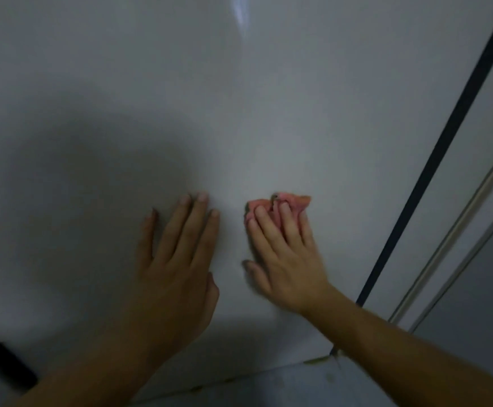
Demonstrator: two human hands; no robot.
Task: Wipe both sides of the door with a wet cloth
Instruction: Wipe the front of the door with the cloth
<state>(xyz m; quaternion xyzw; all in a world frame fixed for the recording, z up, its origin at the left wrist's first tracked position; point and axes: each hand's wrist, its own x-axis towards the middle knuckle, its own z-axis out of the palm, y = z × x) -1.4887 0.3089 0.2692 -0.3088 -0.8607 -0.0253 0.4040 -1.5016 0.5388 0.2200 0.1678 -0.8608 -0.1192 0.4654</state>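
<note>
1. Currently the door (268, 98) fills nearly the whole view: a pale, glossy, flat face, seen close up. Low on that face, right of centre, sits the pink cloth (293, 202), bunched up and pressed against it.
2. Right hand (286, 259): fingers straight and slightly spread, laid over the cloth and pressing it to the door. The cloth shows above the fingertips and between them. The hand's outline is blurred, so I judge a wiping stroke is in progress.
3. Left hand (177, 259): flat on the door just beside the right, fingers straight and close together, holding nothing. Looks like a brace.
4. Surroundings: a dark strip (451, 148) runs along the door's right edge, with pale frame trim (459, 224) beyond. Floor (268, 386) is at the bottom, and a dark object (7, 362) at lower left is too blurred to identify.
5. Judgement on technique: spread the cloth flatter under the palm for wider contact, overlap the strokes, work out to the strip edge, and steady the door with the left hand. Only this side is seen; the other face is yet to be checked.
</note>
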